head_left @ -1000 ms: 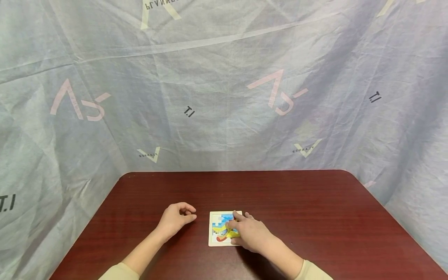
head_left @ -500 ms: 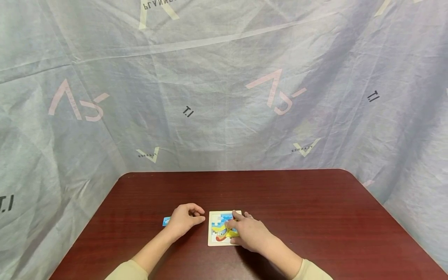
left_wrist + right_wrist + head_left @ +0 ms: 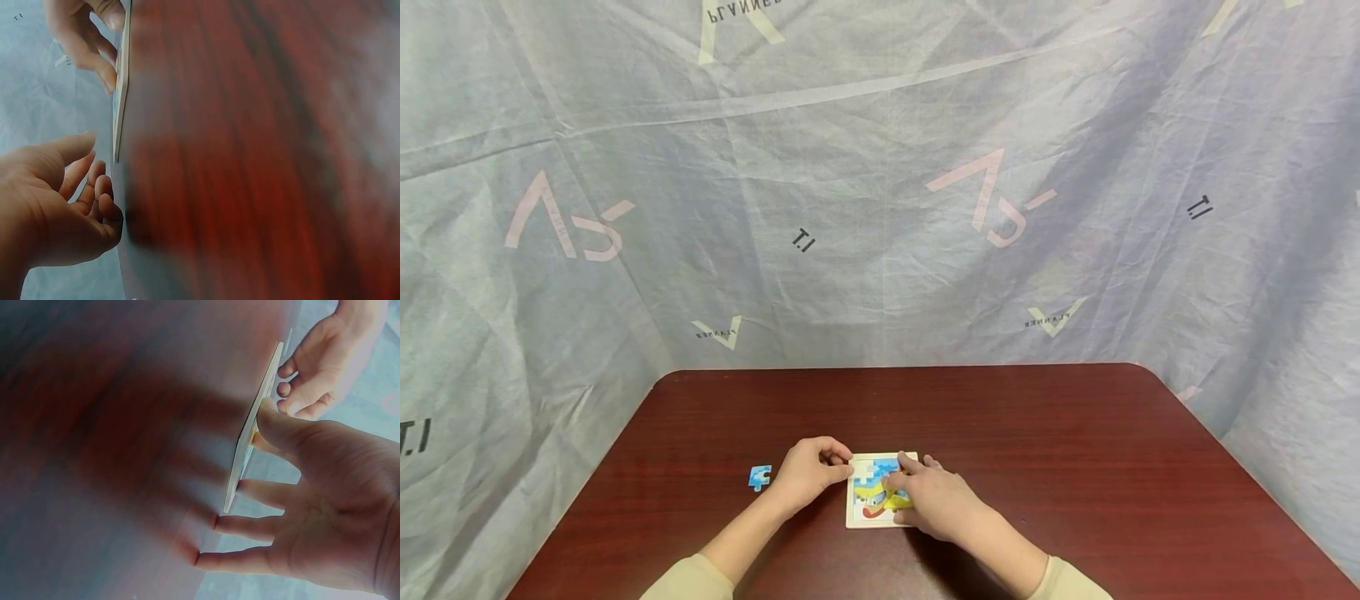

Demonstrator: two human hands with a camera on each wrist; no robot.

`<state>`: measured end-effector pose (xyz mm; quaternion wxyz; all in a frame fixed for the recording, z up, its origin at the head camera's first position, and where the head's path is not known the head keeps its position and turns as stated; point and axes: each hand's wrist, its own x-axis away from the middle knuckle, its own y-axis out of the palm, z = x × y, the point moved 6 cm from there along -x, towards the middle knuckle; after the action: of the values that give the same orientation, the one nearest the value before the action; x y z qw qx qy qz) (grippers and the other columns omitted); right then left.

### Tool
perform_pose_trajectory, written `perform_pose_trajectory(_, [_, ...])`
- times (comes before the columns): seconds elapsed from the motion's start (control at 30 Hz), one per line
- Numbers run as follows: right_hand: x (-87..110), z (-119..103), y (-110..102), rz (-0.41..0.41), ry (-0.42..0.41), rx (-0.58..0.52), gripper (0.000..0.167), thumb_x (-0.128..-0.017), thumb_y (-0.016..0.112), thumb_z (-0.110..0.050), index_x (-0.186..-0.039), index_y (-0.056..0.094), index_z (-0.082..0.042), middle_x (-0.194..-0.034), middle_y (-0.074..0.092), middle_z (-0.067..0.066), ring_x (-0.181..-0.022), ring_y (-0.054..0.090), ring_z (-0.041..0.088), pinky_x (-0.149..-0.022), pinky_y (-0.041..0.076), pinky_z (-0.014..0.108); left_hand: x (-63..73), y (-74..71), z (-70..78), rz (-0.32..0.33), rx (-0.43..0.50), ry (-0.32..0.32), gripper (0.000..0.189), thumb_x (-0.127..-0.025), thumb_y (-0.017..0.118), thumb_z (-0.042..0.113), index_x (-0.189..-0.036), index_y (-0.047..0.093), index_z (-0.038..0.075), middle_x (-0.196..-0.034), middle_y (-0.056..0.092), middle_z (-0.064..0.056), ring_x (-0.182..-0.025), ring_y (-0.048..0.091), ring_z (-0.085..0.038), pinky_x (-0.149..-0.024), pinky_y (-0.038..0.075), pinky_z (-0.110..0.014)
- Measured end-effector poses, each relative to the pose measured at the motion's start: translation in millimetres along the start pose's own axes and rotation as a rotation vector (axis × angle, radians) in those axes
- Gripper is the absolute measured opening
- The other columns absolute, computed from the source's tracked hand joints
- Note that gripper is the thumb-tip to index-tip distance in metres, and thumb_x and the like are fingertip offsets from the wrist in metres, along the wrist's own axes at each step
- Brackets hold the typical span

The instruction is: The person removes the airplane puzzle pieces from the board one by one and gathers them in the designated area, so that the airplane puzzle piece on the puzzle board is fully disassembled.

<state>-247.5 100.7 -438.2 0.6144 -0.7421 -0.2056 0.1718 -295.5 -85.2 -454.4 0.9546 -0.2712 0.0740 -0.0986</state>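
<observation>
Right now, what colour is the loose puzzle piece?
The piece is blue with some white, clearest in the head view.

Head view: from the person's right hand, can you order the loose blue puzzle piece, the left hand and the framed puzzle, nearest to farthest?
1. Framed puzzle: directly under the right hand's fingers.
2. Left hand: at the puzzle's left edge.
3. Loose blue puzzle piece: farthest left, on the table beyond the left hand.
</observation>
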Motion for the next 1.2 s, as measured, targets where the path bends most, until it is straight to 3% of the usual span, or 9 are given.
perform_pose_trajectory(0.7, [1.1, -0.4, -0.4, -0.001, 0.006, 0.011, 0.044, -0.085, 0.081, -0.034, -0.127, 0.068, -0.024, -0.148, 0.052, 0.017, -0.125, 0.053, 0.051, -0.078, 0.052, 0.066, -4.8, 23.9, 17.5, -0.063, -0.042, 0.045, 0.014, -0.085, 0.081, 0.009, -0.097, 0.073, 0.005, -0.085, 0.061, -0.001, -0.079, 0.054, -0.017, -0.069, 0.048, -0.033])
perform_pose_trajectory(1.2, [0.4, -1.8, -3.0, 0.013, -0.004, -0.049, 0.039, -0.085, 0.082, -0.03, -0.121, 0.07, -0.022, -0.144, 0.054, 0.021, -0.125, 0.052, 0.054, -0.073, 0.049, 0.073, -6.2, 29.3, 21.3, -0.046, -0.146, -0.012, 0.014, -0.082, 0.083, 0.005, -0.09, 0.072, 0.005, -0.09, 0.055, -0.006, -0.081, 0.051, -0.018, -0.071, 0.047, -0.033])
